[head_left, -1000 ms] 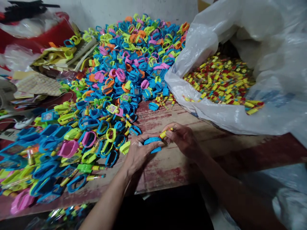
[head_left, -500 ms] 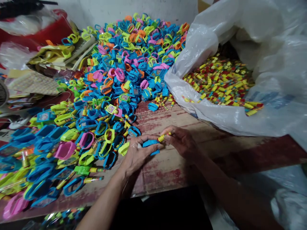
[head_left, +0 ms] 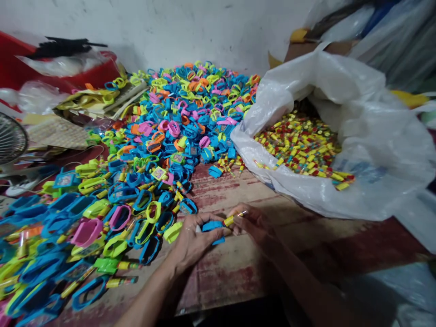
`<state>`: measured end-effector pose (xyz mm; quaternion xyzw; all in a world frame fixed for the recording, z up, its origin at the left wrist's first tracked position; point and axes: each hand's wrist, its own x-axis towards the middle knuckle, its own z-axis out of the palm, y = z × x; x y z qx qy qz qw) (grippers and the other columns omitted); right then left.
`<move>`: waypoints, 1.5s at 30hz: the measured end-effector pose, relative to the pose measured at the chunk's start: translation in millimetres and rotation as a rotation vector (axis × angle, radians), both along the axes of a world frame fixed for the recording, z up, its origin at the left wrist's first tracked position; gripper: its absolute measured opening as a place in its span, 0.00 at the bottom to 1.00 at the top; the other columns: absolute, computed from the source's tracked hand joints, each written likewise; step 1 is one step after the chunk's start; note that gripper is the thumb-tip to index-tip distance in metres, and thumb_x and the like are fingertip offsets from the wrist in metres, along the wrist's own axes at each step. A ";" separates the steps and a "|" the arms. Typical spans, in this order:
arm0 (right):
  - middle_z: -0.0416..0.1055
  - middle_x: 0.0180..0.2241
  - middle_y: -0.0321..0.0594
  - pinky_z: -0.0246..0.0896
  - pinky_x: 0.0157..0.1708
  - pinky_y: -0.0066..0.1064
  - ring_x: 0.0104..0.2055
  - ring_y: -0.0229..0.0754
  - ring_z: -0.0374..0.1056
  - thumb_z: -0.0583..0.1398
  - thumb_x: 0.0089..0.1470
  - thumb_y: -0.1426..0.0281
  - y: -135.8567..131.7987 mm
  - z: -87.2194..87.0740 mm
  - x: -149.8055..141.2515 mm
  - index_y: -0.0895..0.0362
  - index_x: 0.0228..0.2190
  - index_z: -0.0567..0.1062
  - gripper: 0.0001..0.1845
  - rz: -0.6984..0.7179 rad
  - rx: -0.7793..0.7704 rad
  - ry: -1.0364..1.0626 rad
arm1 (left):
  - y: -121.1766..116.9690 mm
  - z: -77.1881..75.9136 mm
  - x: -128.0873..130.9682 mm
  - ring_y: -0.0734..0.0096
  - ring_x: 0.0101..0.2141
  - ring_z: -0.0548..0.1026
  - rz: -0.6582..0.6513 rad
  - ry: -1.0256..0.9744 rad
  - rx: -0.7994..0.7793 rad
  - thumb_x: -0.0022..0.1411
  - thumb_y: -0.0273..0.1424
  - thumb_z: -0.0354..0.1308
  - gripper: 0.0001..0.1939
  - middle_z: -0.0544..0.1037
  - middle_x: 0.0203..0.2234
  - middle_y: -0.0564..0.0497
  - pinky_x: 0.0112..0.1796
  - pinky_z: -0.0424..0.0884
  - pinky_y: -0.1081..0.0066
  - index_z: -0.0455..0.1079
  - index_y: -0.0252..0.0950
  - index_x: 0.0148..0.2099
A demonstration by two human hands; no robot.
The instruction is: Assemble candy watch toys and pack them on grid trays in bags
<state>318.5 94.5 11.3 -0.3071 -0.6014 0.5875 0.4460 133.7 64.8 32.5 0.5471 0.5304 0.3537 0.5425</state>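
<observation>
Mostly a worn wooden table (head_left: 238,272) buried under a heap of plastic toy rings (head_left: 177,118), beside a white plastic bag (head_left: 357,150) of small yellow tubes. Left hand (head_left: 190,243) grips a blue toy ring (head_left: 213,226); right hand (head_left: 254,225) pinches a yellow tube (head_left: 230,220) touching the ring's right end, just between both hands. Probably best: steady the ring, push the tube in straight.

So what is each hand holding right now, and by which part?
The left hand grips a blue plastic piece around its body, fingers over the top. The right hand pinches a small yellow-capped tube by its outer end, its cap against the blue piece.
</observation>
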 end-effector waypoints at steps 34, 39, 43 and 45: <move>0.72 0.33 0.42 0.55 0.30 0.32 0.35 0.43 0.68 0.59 0.58 0.73 0.9 9.3 5.7 0.57 0.36 0.70 0.03 -0.111 1.005 -0.940 | 0.2 14.2 4.7 0.62 0.46 0.72 -0.155 0.316 0.509 0.60 0.22 0.49 0.21 0.73 0.46 0.44 0.49 0.68 0.63 0.58 0.38 0.55; 0.73 0.32 0.43 0.58 0.32 0.31 0.36 0.44 0.68 0.56 0.60 0.73 3.2 9.7 6.0 0.60 0.47 0.69 0.13 -0.074 1.032 -0.922 | 1.4 12.5 4.4 0.64 0.46 0.72 -0.141 0.278 0.485 0.58 0.21 0.49 0.22 0.72 0.46 0.45 0.50 0.66 0.64 0.58 0.37 0.55; 0.74 0.35 0.45 0.59 0.34 0.31 0.37 0.44 0.69 0.56 0.60 0.73 1.3 7.3 5.5 0.60 0.45 0.71 0.11 -0.065 0.983 -0.922 | -0.4 9.2 6.4 0.64 0.48 0.72 -0.138 0.308 0.470 0.58 0.20 0.48 0.26 0.71 0.49 0.44 0.50 0.67 0.64 0.56 0.37 0.58; 0.74 0.36 0.46 0.59 0.34 0.32 0.38 0.44 0.69 0.56 0.61 0.74 1.3 5.0 4.3 0.60 0.43 0.71 0.09 -0.060 0.942 -0.923 | 0.5 7.1 6.9 0.64 0.48 0.72 -0.130 0.350 0.487 0.57 0.19 0.48 0.26 0.72 0.49 0.44 0.50 0.67 0.64 0.57 0.37 0.58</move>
